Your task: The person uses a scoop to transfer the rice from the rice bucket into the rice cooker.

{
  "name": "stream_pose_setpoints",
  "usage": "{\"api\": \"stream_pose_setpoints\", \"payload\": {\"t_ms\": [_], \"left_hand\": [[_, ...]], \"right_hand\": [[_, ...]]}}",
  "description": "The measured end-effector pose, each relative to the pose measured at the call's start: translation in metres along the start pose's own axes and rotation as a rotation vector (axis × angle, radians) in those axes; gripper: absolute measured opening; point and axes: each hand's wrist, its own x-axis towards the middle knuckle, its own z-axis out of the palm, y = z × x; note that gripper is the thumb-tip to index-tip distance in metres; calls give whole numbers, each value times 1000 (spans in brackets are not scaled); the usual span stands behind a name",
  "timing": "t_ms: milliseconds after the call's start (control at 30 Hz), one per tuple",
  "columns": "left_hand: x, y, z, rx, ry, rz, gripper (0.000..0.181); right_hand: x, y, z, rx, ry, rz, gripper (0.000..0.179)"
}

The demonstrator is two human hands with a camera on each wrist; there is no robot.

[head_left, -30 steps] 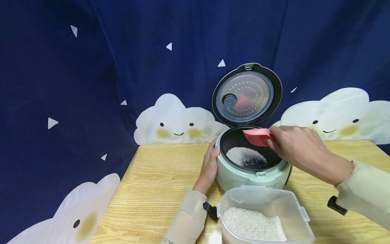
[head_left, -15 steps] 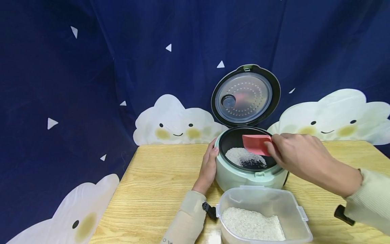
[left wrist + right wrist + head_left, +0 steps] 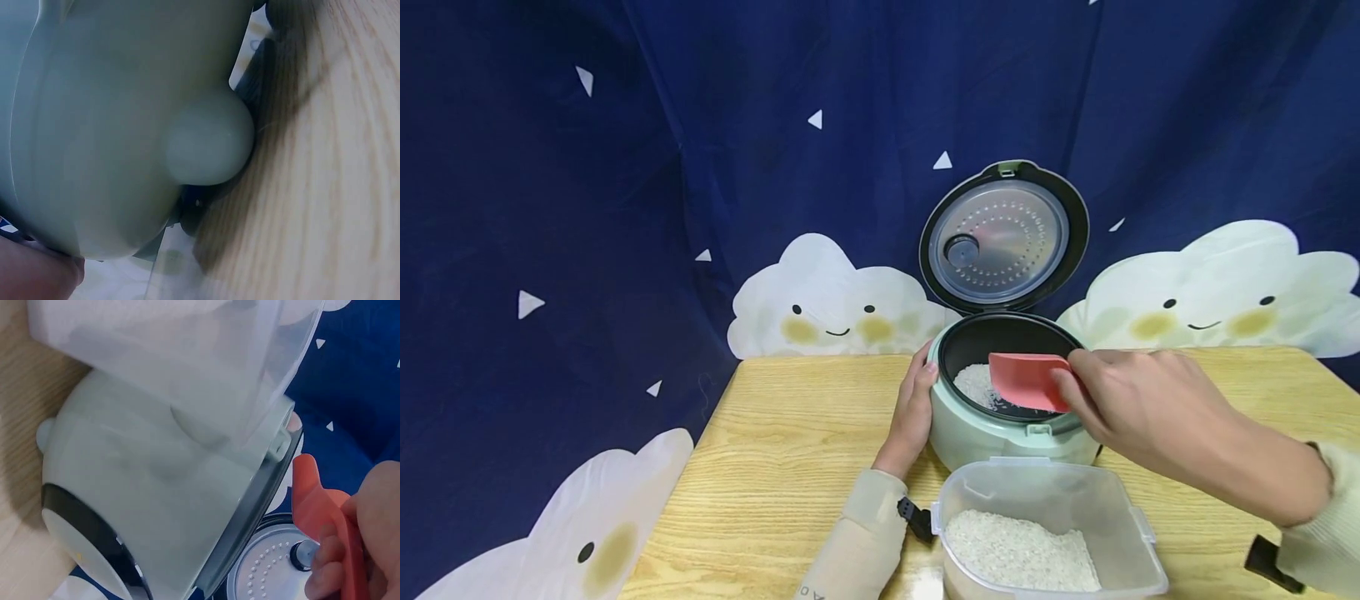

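Observation:
In the head view, my right hand (image 3: 1157,400) grips the handle of a red plastic scoop (image 3: 1026,382). The scoop is over the open pot of a pale green rice cooker (image 3: 1000,446), and its blade covers part of the white rice (image 3: 974,383) inside. The right wrist view shows fingers wrapped round the handle of the scoop (image 3: 312,503). Against the cooker's left side rests my left hand (image 3: 913,412), thumb near the rim. In front stands a clear plastic container (image 3: 1112,492) with more rice (image 3: 1022,550) in it.
The cooker's round lid (image 3: 1000,233) stands raised behind the pot. A wooden table (image 3: 790,450) carries the cooker and container. Behind it hangs a dark blue curtain (image 3: 737,125) with cloud faces. Black straps with small devices are on both wrists.
My right hand has lowered the scoop from above the pot's far rim, tilting it over the rice, and the forearm has shifted right. The left hand keeps its place on the cooker.

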Motion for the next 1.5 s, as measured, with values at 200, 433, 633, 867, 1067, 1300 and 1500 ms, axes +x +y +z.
{"api": "stream_pose_setpoints", "payload": {"t_ms": [200,433,633,867,1067,1300,1500], "left_hand": [[0,0,0,5,9,2,56],[-1,1,0,2,5,-11,57],[0,2,1,-1,3,5,57],[0,1,0,-8,0,21,57],[-1,0,-1,-10,-1,28,56],[0,-1,-1,-8,-1,23,56],[0,-1,0,-7,4,18,56]], "right_hand": [[-10,-7,-3,6,19,-33,34],[-17,-14,-9,-2,39,-83,32],[-21,-20,-19,-12,-44,-71,29],[-29,-25,-21,-13,-203,-63,30],[-36,-25,-17,-10,-354,-100,30],[-44,-27,-10,-8,-398,-139,27],[-46,-35,-1,-47,-491,-102,30]]}}
